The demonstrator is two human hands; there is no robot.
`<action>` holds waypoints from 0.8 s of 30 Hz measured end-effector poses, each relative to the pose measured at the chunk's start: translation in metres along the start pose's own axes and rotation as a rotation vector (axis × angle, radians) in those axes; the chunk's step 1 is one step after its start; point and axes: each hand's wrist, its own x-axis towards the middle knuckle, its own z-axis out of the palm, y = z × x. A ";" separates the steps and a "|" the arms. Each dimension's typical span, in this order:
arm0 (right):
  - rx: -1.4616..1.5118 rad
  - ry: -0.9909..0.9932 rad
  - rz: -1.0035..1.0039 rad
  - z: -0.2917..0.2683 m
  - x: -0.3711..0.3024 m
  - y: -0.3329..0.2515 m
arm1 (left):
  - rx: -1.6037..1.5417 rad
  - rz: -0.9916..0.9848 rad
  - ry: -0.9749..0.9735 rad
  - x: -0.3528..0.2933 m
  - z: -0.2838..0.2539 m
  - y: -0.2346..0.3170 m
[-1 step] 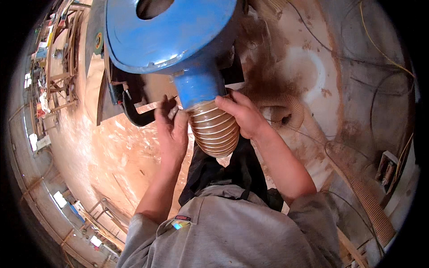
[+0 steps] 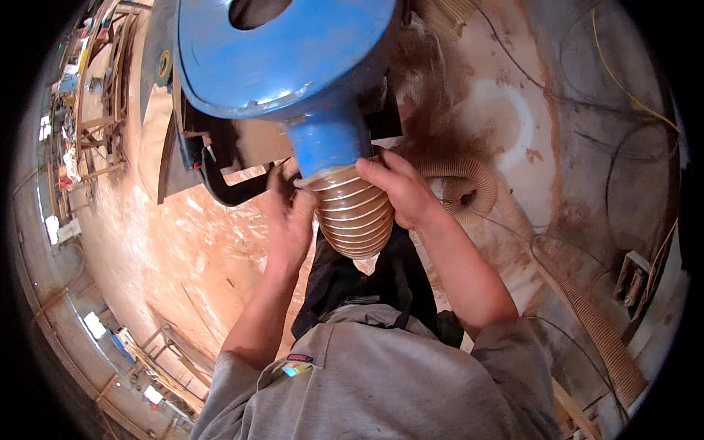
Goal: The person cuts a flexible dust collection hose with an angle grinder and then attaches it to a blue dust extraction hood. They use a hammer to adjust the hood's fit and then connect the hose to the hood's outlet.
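A ribbed, see-through hose [image 2: 355, 220] hangs from a blue metal outlet pipe [image 2: 328, 139], its upper rim around or against the pipe's lower end. My right hand [image 2: 403, 189] wraps the hose's right side, thumb lying across the front near the rim. On the other side, my left hand [image 2: 288, 213] has its thumb and fingers closed at the hose's upper left edge, where the rim looks pulled out a little. Part of the left fingers is blurred, and the right fingers go out of sight behind the hose. Above is a wide blue machine housing [image 2: 293, 62] with a round opening.
A black curved handle or bracket [image 2: 224, 192] juts out beside my left hand. Another ribbed hose [image 2: 587, 315] coils and runs along the floor at the right, near loose cables. Wooden racks [image 2: 103, 110] stand at the far left. Sawdust covers the floor [image 2: 191, 242].
My left fingers have closed in on the hose's upper left edge, which now bulges toward them. My right hand keeps its hold. The view has shifted slightly.
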 end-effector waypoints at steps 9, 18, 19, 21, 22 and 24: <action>-0.090 0.060 0.019 -0.004 -0.004 0.008 | -0.261 -0.247 -0.096 0.002 0.018 -0.008; -0.407 0.110 0.012 0.010 -0.004 -0.003 | -0.323 -0.250 -0.115 0.009 0.011 -0.005; -0.383 0.107 0.032 0.011 -0.004 -0.004 | -0.295 -0.225 -0.119 0.009 0.009 0.001; -0.336 0.101 0.073 0.013 -0.006 -0.006 | -0.302 -0.244 -0.091 0.007 0.011 -0.001; -0.332 0.095 0.104 0.014 -0.006 -0.009 | -0.305 -0.253 -0.076 0.005 0.012 -0.001; -0.320 0.090 0.162 0.017 -0.008 -0.016 | -0.271 -0.299 -0.088 0.005 0.010 0.008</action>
